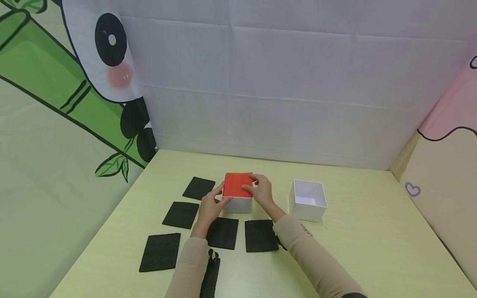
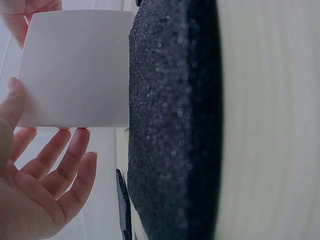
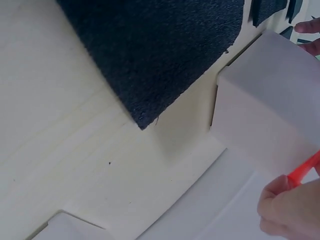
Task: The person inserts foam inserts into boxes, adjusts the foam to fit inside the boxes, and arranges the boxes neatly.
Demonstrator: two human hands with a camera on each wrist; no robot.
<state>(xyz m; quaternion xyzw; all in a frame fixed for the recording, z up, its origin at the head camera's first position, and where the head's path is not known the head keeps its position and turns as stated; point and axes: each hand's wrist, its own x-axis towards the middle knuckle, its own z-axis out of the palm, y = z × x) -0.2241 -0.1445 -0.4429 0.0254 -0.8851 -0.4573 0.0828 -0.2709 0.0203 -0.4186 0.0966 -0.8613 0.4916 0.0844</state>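
A white box point(image 1: 237, 205) stands on the table with a red square sheet point(image 1: 237, 184) over its top. My left hand point(image 1: 210, 207) holds the box at its near left corner. In the left wrist view, the thumb point(image 2: 14, 100) lies by the upper front edge and several fingertips meet the left side. My right hand point(image 1: 261, 191) pinches the red sheet along its right side. Only a strip of red point(image 3: 304, 169) shows beside that hand in the right wrist view; the rest of the sheet is hidden there.
An open white box point(image 1: 307, 201) sits to the right. Several black squares lie left and in front of the red-topped box, among them one at far left point(image 1: 160, 252) and one by the right sleeve point(image 1: 261, 236). A hanging cloth point(image 1: 268, 103) borders the table's back.
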